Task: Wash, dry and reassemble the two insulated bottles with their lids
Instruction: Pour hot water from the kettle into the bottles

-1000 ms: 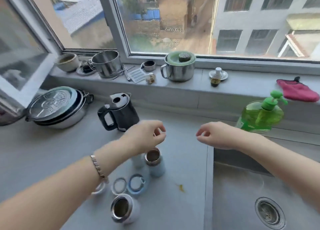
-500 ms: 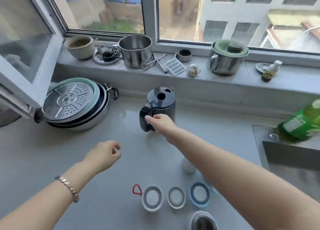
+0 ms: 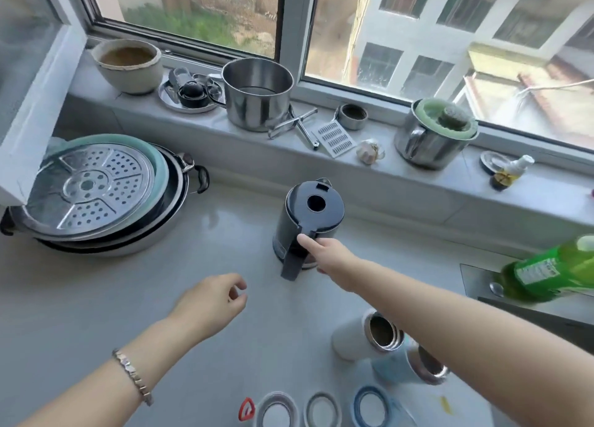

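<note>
Two open insulated bottles stand on the grey counter: a white bottle (image 3: pixel 353 338) and a pale blue bottle (image 3: pixel 401 367), partly hidden under my right forearm. Three lid parts lie at the bottom edge: a white lid with a red loop (image 3: pixel 276 409), a grey ring (image 3: pixel 322 409) and a blue ring (image 3: pixel 373 405). My right hand (image 3: pixel 328 253) grips the handle of a black electric kettle (image 3: pixel 311 214). My left hand (image 3: pixel 212 301) hovers over the counter, fingers loosely curled, holding nothing.
A stack of pans with a steamer plate (image 3: pixel 93 192) sits at the left. The window sill holds a bowl (image 3: pixel 128 65), a steel pot (image 3: pixel 257 92), a grater (image 3: pixel 336 137) and a lidded steel mug (image 3: pixel 434 137). A green soap bottle (image 3: pixel 546 269) stands by the sink (image 3: pixel 475 275).
My right hand has closed around the kettle's handle. The view has tilted down and in, so both bottles now show. My left hand stays hovering.
</note>
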Action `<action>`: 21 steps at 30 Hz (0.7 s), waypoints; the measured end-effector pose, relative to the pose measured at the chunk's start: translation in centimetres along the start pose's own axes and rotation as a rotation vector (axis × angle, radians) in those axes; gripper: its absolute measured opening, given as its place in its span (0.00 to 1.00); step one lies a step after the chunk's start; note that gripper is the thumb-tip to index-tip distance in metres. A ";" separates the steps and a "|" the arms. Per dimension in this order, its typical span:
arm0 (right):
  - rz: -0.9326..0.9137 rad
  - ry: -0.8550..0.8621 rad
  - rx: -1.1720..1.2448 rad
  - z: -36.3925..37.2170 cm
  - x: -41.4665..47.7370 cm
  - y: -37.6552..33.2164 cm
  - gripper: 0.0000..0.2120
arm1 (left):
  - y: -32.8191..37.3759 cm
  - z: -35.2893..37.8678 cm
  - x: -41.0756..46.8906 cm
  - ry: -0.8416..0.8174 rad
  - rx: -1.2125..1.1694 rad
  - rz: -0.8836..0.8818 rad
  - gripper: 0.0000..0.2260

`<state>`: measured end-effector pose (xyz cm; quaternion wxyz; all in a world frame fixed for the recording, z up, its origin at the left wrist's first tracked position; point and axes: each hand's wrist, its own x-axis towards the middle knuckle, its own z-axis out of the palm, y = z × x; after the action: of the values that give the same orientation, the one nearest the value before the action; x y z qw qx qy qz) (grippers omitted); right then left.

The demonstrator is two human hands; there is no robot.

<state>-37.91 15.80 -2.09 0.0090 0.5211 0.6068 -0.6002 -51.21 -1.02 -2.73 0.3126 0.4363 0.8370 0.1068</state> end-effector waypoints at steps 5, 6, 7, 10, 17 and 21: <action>0.036 -0.092 -0.167 -8.4 -0.1 2.1 0.10 | 2.1 0.4 1.3 -0.033 -0.011 0.025 0.10; 0.054 -0.101 -0.154 -9.6 -0.1 2.6 0.09 | 2.7 0.6 1.5 -0.042 -0.002 0.038 0.11; 0.070 -0.120 -0.121 -10.8 -0.3 2.9 0.08 | 3.2 0.8 1.6 -0.051 0.004 0.051 0.11; 0.081 -0.192 0.002 -13.0 -0.7 3.9 0.08 | 4.9 1.3 2.1 -0.063 0.005 0.067 0.11; 0.169 -0.073 0.090 -13.3 0.5 5.0 0.24 | 8.1 2.0 2.6 -0.049 -0.088 0.066 0.09; 0.151 0.007 0.128 -13.2 1.1 6.0 0.22 | 9.0 2.4 2.0 -0.049 -0.117 0.073 0.03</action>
<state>-26.43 24.63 -3.41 0.0190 0.5670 0.5263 -0.6334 -44.56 5.73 -1.41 0.3538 0.4497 0.8051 0.1563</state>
